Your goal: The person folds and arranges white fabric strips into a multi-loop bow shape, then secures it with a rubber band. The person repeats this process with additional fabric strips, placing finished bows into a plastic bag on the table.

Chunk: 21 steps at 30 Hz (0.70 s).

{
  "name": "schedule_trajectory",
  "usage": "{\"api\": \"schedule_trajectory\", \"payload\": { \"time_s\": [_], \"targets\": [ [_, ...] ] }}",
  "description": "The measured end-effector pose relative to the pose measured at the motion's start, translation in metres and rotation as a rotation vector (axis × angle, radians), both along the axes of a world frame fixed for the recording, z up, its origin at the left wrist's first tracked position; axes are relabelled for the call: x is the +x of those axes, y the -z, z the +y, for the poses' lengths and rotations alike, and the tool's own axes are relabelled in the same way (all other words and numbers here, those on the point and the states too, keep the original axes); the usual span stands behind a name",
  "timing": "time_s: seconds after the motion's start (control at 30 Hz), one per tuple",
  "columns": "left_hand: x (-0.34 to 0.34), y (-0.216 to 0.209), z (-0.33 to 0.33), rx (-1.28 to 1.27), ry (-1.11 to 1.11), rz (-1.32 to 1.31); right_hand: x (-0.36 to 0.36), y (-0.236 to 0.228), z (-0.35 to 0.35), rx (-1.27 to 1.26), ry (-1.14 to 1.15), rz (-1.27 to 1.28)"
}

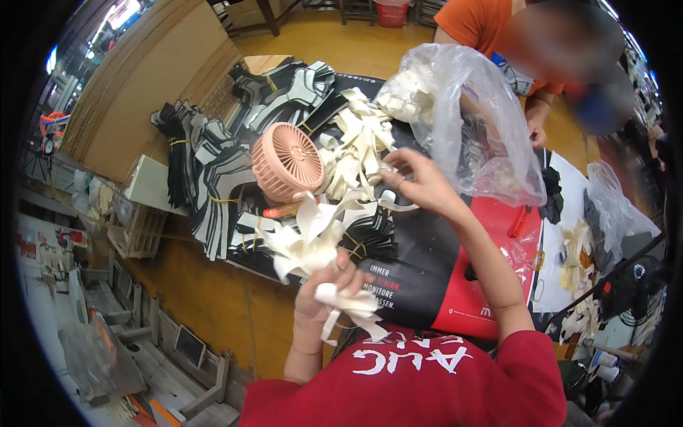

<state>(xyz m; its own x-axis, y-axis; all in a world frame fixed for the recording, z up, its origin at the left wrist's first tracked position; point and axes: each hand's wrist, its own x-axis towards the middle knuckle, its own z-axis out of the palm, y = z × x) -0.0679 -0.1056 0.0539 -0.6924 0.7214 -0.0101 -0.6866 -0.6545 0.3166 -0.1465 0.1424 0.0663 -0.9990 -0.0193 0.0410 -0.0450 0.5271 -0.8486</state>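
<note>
My left hand (324,292) grips a bunch of cream white cut strips (309,238) that fan out above and below the fist. My right hand (420,181) reaches forward to the loose pile of the same white strips (356,146) and pinches one curved strip (398,206) at its fingertips. A small pink round fan (286,160) stands just left of the pile. Both hands work over a black and red sheet (455,285) that covers the table.
Bundles of black and grey cut pieces (213,164) tied with yellow bands lie at the left and back. A clear plastic bag (462,107) with white pieces stands behind my right hand. Another person in an orange shirt (484,21) sits across. More white strips (576,256) lie at the right.
</note>
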Motion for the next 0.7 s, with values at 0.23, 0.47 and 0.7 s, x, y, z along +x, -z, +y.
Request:
{"api": "schedule_trajectory", "payload": {
  "time_s": [0.23,0.47,0.7],
  "targets": [
    [-0.006,-0.007,0.0,0.0,-0.013,0.137,0.046,0.02,0.066,0.489,-0.154,-0.146],
    [0.002,0.008,0.01,-0.077,0.099,0.185,0.096,0.033,0.037,0.403,-0.01,0.042],
    [0.004,0.034,0.029,-0.059,0.182,-0.143,0.24,0.019,0.102,0.126,0.688,-0.052]
  ]
}}
